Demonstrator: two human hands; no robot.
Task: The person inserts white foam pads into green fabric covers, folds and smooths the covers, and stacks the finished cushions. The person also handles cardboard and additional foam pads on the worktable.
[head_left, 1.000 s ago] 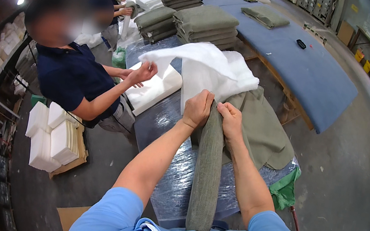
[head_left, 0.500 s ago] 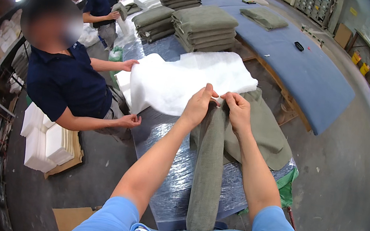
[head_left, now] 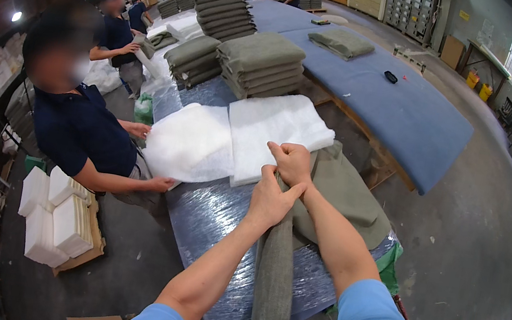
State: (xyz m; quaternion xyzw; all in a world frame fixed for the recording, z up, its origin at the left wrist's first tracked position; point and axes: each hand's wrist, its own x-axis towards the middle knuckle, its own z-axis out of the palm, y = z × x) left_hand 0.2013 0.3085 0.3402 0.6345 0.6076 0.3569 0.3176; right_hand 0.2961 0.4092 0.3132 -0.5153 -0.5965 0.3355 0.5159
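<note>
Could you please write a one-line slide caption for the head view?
Both hands, left hand and right hand, grip an olive-green fabric cover beside white padding sheets on a film-wrapped table.

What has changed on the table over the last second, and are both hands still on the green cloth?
The co-worker's hand has spread the white padding flat on the table, where before it was lifted and bunched. A second white sheet now lies beside it. The left hand and right hand still pinch the olive cloth, which hangs over the edge as before.
</note>
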